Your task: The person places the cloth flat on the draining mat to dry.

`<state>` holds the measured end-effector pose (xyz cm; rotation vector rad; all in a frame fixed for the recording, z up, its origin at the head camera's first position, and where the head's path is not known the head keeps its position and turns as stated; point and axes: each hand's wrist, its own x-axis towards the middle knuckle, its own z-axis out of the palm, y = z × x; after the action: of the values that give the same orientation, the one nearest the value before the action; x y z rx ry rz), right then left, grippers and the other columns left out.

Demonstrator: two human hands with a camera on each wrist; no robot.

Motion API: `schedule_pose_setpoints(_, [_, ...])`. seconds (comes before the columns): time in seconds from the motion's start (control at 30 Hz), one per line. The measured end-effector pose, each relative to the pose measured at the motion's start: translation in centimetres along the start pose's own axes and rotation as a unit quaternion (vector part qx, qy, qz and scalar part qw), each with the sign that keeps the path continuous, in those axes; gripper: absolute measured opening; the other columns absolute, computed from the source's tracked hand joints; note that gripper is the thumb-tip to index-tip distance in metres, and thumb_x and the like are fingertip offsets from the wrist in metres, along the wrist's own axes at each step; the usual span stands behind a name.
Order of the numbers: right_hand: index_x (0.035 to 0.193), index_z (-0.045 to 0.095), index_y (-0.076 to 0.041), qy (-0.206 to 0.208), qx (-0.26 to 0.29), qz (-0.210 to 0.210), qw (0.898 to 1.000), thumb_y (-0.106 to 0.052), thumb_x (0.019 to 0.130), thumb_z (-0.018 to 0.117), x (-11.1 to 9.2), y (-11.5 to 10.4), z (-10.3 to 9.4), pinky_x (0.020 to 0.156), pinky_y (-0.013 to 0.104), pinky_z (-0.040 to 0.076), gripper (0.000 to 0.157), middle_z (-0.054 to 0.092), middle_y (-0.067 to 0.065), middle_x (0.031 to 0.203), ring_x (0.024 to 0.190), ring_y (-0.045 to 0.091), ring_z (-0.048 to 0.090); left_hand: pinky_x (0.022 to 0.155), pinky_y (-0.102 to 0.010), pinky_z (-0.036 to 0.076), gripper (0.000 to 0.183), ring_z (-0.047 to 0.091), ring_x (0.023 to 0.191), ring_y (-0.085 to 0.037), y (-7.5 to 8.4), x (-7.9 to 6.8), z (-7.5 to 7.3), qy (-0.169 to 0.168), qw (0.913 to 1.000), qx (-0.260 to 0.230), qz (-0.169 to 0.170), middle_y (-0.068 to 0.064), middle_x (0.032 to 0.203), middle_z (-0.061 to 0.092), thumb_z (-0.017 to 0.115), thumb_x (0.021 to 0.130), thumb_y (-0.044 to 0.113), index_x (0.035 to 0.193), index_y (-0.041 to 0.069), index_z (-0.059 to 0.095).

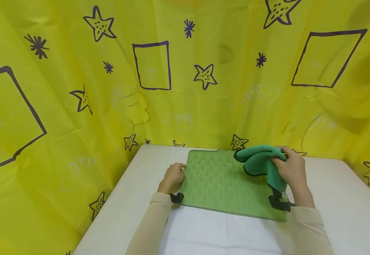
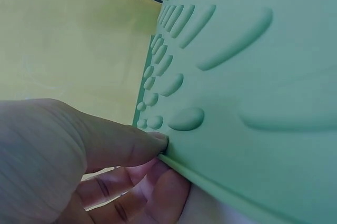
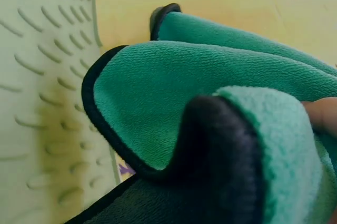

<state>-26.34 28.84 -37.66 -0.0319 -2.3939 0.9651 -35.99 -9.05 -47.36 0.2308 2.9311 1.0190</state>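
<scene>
A green ridged mat (image 1: 217, 180) stands out against the white table, its surface covered in raised oblong bumps. My left hand (image 1: 174, 176) pinches its left edge; in the left wrist view the thumb (image 2: 142, 147) lies on top and the fingers curl beneath the edge. Over the mat's right part, my right hand (image 1: 292, 169) grips a green cloth (image 1: 258, 163) with black trim. The cloth hangs in loose folds from the fingers, and in the right wrist view its folds (image 3: 142, 92) hide most of that hand.
The white table (image 1: 331, 191) runs on both sides of the mat. Behind and to the left hangs a yellow curtain (image 1: 178, 109) printed with stars and squares. Dark wrist mounts (image 1: 280, 204) sit on both wrists, close over the mat.
</scene>
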Motion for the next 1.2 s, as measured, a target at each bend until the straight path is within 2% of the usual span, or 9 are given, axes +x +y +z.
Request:
schedule_pose_setpoints(0.13, [0.118, 0.064, -0.004, -0.001, 0.015, -0.011, 1.0, -0.018, 0.094, 0.061, 0.0, -0.5, 1.2, 0.074, 0.044, 0.046, 0.029, 0.064, 0.025, 0.115, 0.099, 0.041, 0.058, 0.056, -0.025, 0.037, 0.049, 0.046, 0.063, -0.015, 0.1, 0.0, -0.1, -0.002, 1.0, -0.002, -0.002, -0.003, 0.076, 0.058, 0.054, 0.082, -0.002, 0.129, 0.006, 0.061])
schedule_pose_setpoints(0.37, [0.121, 0.062, -0.003, -0.015, 0.038, -0.037, 0.998, -0.014, 0.093, 0.062, -0.1, -0.9, 3.7, 0.078, 0.054, 0.05, 0.03, 0.063, 0.025, 0.117, 0.101, 0.044, 0.06, 0.051, -0.025, 0.034, 0.049, 0.042, 0.057, -0.014, 0.2, 0.0, -0.1, 0.001, 0.9999, -0.011, -0.01, -0.007, 0.081, 0.061, 0.054, 0.081, -0.002, 0.129, 0.006, 0.061])
schedule_pose_setpoints(0.5, [0.119, 0.062, -0.004, -0.02, 0.04, -0.051, 0.998, -0.013, 0.093, 0.062, -0.1, -1.0, 4.9, 0.078, 0.053, 0.05, 0.028, 0.064, 0.024, 0.116, 0.1, 0.043, 0.061, 0.052, -0.024, 0.036, 0.049, 0.044, 0.058, -0.013, 0.3, 0.1, 0.0, -0.002, 0.9998, -0.01, -0.017, -0.007, 0.082, 0.062, 0.054, 0.082, -0.002, 0.129, 0.006, 0.061])
schedule_pose_setpoints(0.73, [0.113, 0.065, -0.006, -0.018, 0.045, -0.078, 0.996, -0.008, 0.09, 0.064, -0.2, -1.2, 6.4, 0.075, 0.045, 0.046, 0.023, 0.066, 0.02, 0.109, 0.095, 0.036, 0.061, 0.049, -0.024, 0.034, 0.048, 0.042, 0.055, -0.013, 0.2, 0.1, 0.0, 0.0, 0.9999, -0.006, -0.013, -0.004, 0.073, 0.056, 0.054, 0.082, -0.002, 0.129, 0.006, 0.06])
schedule_pose_setpoints(1.0, [0.11, 0.066, -0.006, 0.007, 0.061, -0.09, 0.994, -0.005, 0.087, 0.068, -0.3, -1.3, 8.0, 0.08, 0.047, 0.047, 0.024, 0.067, 0.018, 0.108, 0.099, 0.036, 0.063, 0.048, -0.023, 0.032, 0.048, 0.04, 0.053, -0.011, 0.2, 0.1, 0.0, 0.002, 1.0, -0.003, -0.007, -0.001, 0.068, 0.052, 0.054, 0.081, -0.003, 0.129, 0.006, 0.061])
schedule_pose_setpoints(1.1, [0.113, 0.066, -0.006, -0.006, 0.06, -0.088, 0.994, -0.005, 0.086, 0.069, -0.5, -1.2, 8.5, 0.081, 0.048, 0.048, 0.027, 0.067, 0.018, 0.111, 0.101, 0.037, 0.062, 0.048, -0.023, 0.031, 0.048, 0.04, 0.053, -0.011, 0.2, 0.1, -0.1, 0.0, 0.9999, -0.008, -0.008, -0.001, 0.067, 0.051, 0.054, 0.082, -0.003, 0.129, 0.005, 0.06])
schedule_pose_setpoints(1.2, [0.116, 0.065, -0.005, -0.037, 0.054, -0.083, 0.994, -0.006, 0.087, 0.068, -0.6, -0.9, 9.0, 0.084, 0.051, 0.048, 0.03, 0.065, 0.02, 0.116, 0.105, 0.039, 0.06, 0.05, -0.024, 0.032, 0.049, 0.041, 0.056, -0.012, 0.3, 0.0, -0.1, -0.001, 0.9998, -0.014, -0.01, -0.002, 0.069, 0.053, 0.055, 0.081, -0.003, 0.129, 0.005, 0.06])
